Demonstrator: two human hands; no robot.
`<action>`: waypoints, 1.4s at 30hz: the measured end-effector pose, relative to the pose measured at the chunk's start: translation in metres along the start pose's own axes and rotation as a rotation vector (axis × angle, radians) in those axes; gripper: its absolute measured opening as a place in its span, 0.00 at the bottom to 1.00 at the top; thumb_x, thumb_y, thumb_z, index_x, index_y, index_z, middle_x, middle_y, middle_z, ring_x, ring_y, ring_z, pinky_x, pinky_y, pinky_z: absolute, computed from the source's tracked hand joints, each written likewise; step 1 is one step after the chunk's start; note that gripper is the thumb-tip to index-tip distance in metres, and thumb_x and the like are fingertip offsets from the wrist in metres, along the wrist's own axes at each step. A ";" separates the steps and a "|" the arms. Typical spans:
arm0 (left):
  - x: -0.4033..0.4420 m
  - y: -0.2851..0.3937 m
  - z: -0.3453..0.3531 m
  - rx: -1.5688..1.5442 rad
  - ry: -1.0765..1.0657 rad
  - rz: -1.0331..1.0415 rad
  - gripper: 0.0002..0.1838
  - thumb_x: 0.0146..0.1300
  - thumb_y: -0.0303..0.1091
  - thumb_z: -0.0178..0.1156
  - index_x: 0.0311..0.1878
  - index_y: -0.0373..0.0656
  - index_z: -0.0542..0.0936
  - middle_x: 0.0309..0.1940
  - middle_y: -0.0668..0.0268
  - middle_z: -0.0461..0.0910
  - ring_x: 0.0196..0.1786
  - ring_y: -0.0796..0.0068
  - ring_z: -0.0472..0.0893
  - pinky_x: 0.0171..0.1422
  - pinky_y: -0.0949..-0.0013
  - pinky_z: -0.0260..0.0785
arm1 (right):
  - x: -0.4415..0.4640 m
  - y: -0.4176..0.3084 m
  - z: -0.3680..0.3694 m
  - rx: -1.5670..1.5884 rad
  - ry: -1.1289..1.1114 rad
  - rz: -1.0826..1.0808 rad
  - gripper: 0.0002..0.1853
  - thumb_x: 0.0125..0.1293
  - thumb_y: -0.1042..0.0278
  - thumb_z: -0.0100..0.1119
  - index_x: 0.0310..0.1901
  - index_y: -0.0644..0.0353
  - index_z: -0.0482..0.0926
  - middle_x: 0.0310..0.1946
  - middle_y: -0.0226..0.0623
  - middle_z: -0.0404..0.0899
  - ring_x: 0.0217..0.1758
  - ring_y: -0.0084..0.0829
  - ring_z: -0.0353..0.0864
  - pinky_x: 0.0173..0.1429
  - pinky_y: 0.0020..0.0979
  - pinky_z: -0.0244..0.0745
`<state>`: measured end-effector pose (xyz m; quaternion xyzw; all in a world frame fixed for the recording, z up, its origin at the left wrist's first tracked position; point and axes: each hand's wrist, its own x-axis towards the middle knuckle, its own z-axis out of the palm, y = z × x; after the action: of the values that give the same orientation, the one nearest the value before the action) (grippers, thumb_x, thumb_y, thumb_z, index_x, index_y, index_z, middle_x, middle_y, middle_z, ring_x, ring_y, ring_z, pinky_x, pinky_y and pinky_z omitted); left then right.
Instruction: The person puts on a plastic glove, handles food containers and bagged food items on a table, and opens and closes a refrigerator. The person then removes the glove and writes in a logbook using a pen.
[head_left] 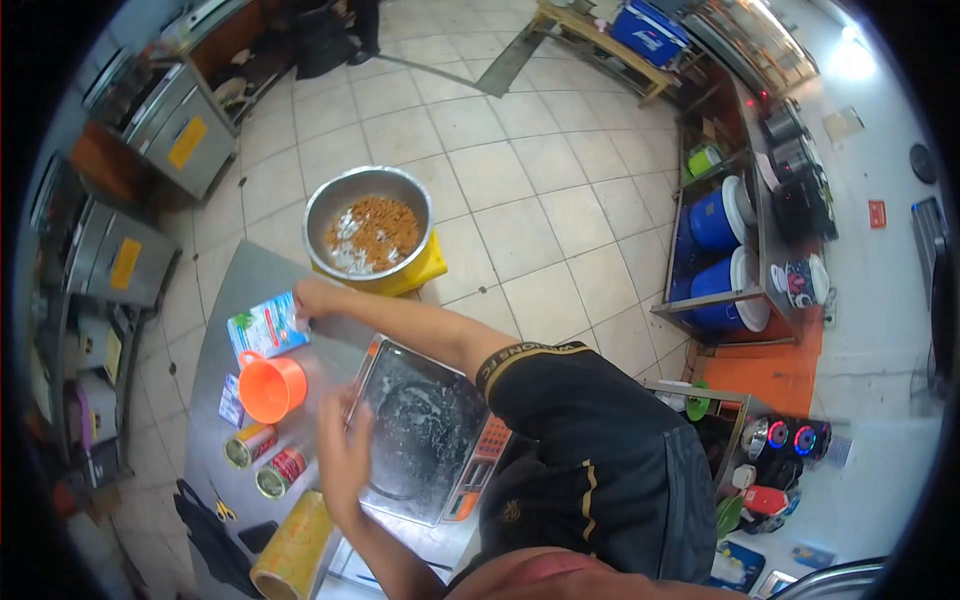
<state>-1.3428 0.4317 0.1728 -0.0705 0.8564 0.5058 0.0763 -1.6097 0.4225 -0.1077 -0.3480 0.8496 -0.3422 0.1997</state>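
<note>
The right hand has its grip on a blue carton, between orange mug and counter corner. The left hand, blurred, spreads empty by the scale. Past the counter's edge, a metal pot holds brown crumbs and white powder. Bare counter reaches the pot-side corner.

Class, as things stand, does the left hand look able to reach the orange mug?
Probably yes: the left hand looks empty and near the orange mug, with nothing visible standing between them.
</note>
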 end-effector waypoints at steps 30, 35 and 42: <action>0.191 -0.195 0.031 0.646 0.055 0.120 0.42 0.50 0.43 0.77 0.68 0.44 0.70 0.71 0.58 0.65 0.75 0.53 0.62 0.75 0.48 0.58 | -0.297 -0.060 -0.184 0.705 0.225 -0.157 0.12 0.67 0.64 0.60 0.31 0.63 0.72 0.31 0.31 0.75 0.37 0.25 0.74 0.42 0.32 0.71; 0.079 -0.024 0.030 -0.650 -0.296 -0.009 0.36 0.58 0.48 0.72 0.66 0.41 0.72 0.67 0.57 0.70 0.72 0.61 0.66 0.74 0.56 0.58 | -0.337 -0.085 -0.181 0.895 0.101 -0.171 0.19 0.71 0.55 0.62 0.34 0.60 0.66 0.26 0.25 0.65 0.33 0.18 0.66 0.38 0.27 0.67; -0.108 -0.022 0.035 -0.520 -0.072 0.065 0.19 0.63 0.39 0.69 0.53 0.42 0.76 0.48 0.69 0.75 0.51 0.79 0.73 0.54 0.75 0.67 | -0.380 -0.194 -0.161 0.522 -0.007 -0.445 0.15 0.70 0.62 0.62 0.37 0.60 0.66 0.22 0.32 0.68 0.24 0.30 0.70 0.31 0.36 0.64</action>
<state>-1.2306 0.4565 0.1588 -0.0421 0.6962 0.7133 0.0695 -1.3564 0.6686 0.1812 -0.4630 0.6359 -0.5822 0.2055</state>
